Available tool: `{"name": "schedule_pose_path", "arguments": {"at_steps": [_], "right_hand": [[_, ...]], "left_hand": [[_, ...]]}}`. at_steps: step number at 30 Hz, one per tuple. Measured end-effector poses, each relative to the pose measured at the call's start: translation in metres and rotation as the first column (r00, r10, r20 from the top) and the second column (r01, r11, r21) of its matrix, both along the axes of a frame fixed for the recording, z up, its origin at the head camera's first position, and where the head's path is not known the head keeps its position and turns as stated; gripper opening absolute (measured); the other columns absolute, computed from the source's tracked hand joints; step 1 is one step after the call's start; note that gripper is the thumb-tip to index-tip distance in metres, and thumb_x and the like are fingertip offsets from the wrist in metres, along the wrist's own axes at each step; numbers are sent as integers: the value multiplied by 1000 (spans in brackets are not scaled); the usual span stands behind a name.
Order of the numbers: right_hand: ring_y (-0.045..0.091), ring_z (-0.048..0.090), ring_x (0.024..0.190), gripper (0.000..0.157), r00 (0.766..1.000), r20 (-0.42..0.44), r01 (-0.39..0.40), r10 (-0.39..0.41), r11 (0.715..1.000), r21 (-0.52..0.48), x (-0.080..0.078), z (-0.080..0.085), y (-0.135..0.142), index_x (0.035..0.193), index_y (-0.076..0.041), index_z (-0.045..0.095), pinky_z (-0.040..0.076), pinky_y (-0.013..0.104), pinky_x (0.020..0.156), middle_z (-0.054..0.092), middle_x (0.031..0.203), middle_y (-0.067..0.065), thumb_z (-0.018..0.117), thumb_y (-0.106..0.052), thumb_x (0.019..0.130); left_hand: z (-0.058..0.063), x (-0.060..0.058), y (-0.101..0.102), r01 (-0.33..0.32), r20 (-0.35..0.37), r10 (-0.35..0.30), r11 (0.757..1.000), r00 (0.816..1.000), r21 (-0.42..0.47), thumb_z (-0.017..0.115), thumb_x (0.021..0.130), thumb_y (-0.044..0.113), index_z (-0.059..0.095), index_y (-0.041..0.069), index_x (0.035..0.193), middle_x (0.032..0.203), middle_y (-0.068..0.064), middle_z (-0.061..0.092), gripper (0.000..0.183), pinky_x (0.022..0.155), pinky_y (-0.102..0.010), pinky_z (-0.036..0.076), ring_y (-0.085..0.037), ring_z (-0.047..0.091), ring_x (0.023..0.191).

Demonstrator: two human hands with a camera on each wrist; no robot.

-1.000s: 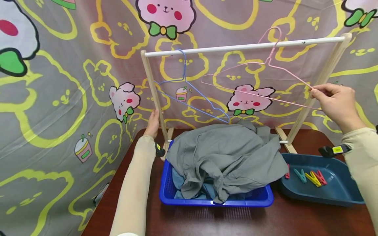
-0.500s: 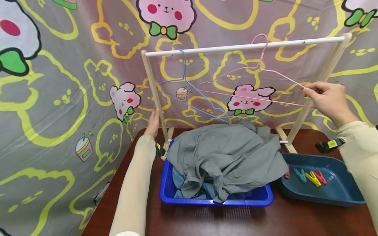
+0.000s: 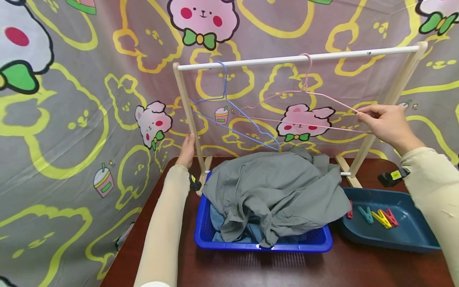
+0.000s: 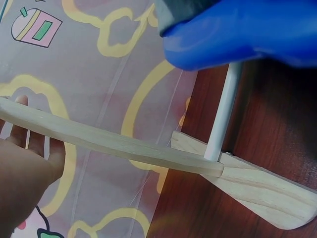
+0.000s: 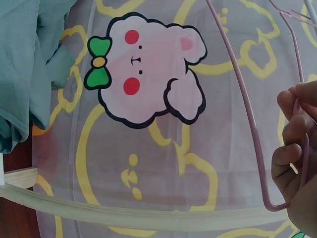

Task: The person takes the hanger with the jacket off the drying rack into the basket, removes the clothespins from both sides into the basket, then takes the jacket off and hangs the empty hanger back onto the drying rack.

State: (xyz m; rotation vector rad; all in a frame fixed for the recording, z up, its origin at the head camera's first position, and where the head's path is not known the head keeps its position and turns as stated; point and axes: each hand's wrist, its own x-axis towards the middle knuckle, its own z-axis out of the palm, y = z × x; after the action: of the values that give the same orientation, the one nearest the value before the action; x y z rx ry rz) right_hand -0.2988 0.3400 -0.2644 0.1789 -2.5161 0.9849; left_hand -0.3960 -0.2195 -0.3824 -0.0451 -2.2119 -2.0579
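My right hand (image 3: 385, 124) pinches the right end of a pink wire hanger (image 3: 331, 97). The hanger's hook lies over the white top bar (image 3: 358, 54) of a wooden rack. In the right wrist view, the fingers (image 5: 292, 130) curl round the wire of the hanger. My left hand (image 3: 187, 151) rests against the rack's left wooden post (image 3: 188, 107); its fingers look fairly straight and pass behind the post in the left wrist view, and the thumb is hidden. A blue hanger (image 3: 247, 115) hangs empty from the bar near the left post.
A blue basket (image 3: 263, 246) heaped with grey clothing (image 3: 276, 187) stands in front of the rack. To its right is a dark teal tray (image 3: 394, 239) with several clothespins (image 3: 381, 219). A patterned curtain (image 3: 118, 235) hangs behind and to the left of the brown table (image 3: 272, 273).
My right hand has moved left and slightly down with the pink hanger, and its hook has come down onto the bar. My left hand stays against the post.
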Motion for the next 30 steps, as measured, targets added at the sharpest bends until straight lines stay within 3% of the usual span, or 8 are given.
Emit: {"name": "schedule_pose_path", "arguments": {"at_steps": [4, 8, 15, 21, 27, 30], "right_hand": [[7, 52, 65, 44, 999, 25, -21, 20, 999, 41, 0, -1, -3, 116, 0, 64, 41, 23, 50, 58, 76, -21, 58, -38, 93], [11, 49, 64, 41, 999, 24, -31, 29, 995, 92, 3, -3, -5, 115, 0, 64, 40, 25, 49, 61, 76, -7, 60, -35, 93], [1, 50, 64, 36, 998, 15, -55, 53, 987, 148, 1, -8, -7, 114, 1, 64, 40, 22, 50, 64, 82, 6, 64, -26, 91], [-1, 49, 68, 41, 995, 77, -72, 61, 986, 151, 5, -15, -5, 117, 0, 62, 42, 22, 54, 65, 90, 12, 64, -31, 91], [-7, 48, 75, 50, 984, 154, -117, 92, 980, 161, 12, -25, 1, 126, -1, 55, 42, 18, 59, 62, 104, 21, 65, -35, 90], [5, 55, 84, 57, 968, 222, -161, 120, 971, 175, 14, -31, 6, 130, 2, 47, 44, 20, 61, 59, 108, 24, 67, -32, 89]], "left_hand": [[-1, 1, 1, 1, 2, -1, 1000, 1000, -1, 24, 103, 42, 35, -1, 139, 138, -24, 34, 58, 98, -45, 31, -30, 39, 113], [0, 0, 2, -2, -6, 2, 1000, 1000, 6, 24, 103, 42, 35, -1, 139, 133, -22, 37, 57, 95, -45, 33, -28, 41, 106], [5, 4, 4, -15, 12, 15, 1000, 1000, 11, 24, 103, 41, 36, 0, 140, 138, -23, 35, 56, 96, -45, 32, -29, 40, 111], [7, 5, 5, -20, 22, 21, 1000, 1000, -17, 24, 104, 40, 36, 2, 142, 142, -23, 35, 55, 98, -45, 32, -31, 40, 116], [10, 7, 3, -27, 38, 29, 998, 999, -49, 25, 103, 41, 37, 0, 139, 132, -23, 41, 56, 95, -43, 36, -29, 44, 108], [10, 11, -1, -29, 61, 35, 996, 998, -89, 28, 103, 42, 36, 0, 139, 131, -22, 41, 56, 100, -45, 34, -32, 44, 114]]}}
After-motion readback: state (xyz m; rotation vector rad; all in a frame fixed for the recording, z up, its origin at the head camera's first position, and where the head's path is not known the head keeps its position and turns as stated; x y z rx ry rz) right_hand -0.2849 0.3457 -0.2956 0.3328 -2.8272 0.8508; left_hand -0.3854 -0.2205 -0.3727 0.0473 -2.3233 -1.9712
